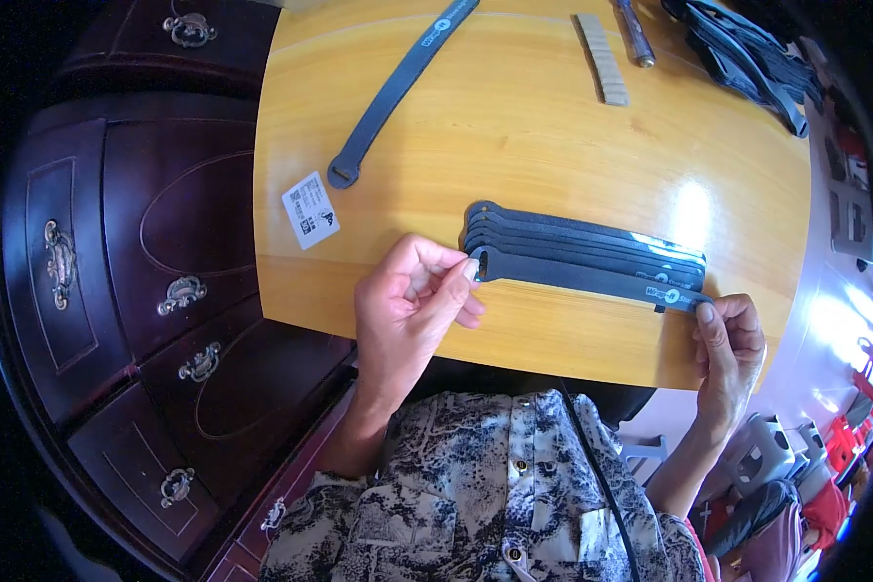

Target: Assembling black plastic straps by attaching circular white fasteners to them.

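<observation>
A dark grey hook-and-loop strap is stretched level between my two hands near the table's front edge. My left hand pinches its rounded, slotted end. At the other end, beside pale printing, my right hand grips the strap between thumb and fingers. Just behind it lies a row of several similar straps, overlapping, with their rounded ends together on the left. Another single strap lies slantwise at the far left, its rounded end toward me.
A white printed label lies at the table's left. Toward the back are a ridged tan strip, a dark-handled tool and a pile of dark straps. Dark wooden drawers stand left; plastic stools stand right.
</observation>
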{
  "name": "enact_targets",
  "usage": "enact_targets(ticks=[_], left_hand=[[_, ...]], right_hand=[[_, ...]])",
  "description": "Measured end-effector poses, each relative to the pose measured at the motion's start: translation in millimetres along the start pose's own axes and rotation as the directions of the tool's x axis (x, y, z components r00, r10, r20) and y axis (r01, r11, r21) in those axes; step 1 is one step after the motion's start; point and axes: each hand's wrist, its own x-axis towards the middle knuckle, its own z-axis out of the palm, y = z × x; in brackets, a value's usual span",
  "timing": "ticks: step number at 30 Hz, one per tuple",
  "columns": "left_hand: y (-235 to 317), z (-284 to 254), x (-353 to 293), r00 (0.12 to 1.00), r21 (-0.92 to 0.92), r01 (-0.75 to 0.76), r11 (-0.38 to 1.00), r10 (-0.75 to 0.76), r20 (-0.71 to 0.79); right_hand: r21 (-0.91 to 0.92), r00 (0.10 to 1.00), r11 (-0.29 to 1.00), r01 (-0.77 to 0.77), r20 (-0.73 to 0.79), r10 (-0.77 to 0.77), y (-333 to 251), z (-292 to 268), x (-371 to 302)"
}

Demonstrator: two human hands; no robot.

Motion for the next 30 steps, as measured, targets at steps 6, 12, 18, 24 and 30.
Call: enact_targets(ticks=[6, 12, 18, 24, 30], left_hand=[[-0.1, 0.3, 0.5, 1.0, -0.006, -0.007, 1.0, 0.007, 0.003], [-0.8, 0.9, 1.0, 1.0, -0.014, 0.009, 1.0, -0.009, 0.009], [1.1, 1.9, 1.0, 0.999, 0.001, 0.043, 0.999, -0.043, 0.004], [2.6, 3.2, 1.6, 0.998, 0.053, 0.044, 0.998, -0.043, -0.037], [2.7, 2.6, 0.3, 0.998, 0.089, 0.034, 0.995, -0.03, -0.048]], right_hand=[[0.017, 1.0, 1.0, 0.007, 0.01, -0.007, 1.2, -0.6, 0.3], [0.022, 0.999, 0.999, -0.032, 0.003, 0.032, -1.3, -2.7, -0.2], [0.038, 1.0, 0.999, -0.029, 0.007, 0.028, -1.1, 1.6, -0.2], [0.006, 0.997, 0.998, -0.067, -0.025, 0.068, -1.4, 2.3, -0.4], [0.022, 0.997, 0.997, -0.073, -0.018, 0.074, -7.0, 8.2, 0.4]])
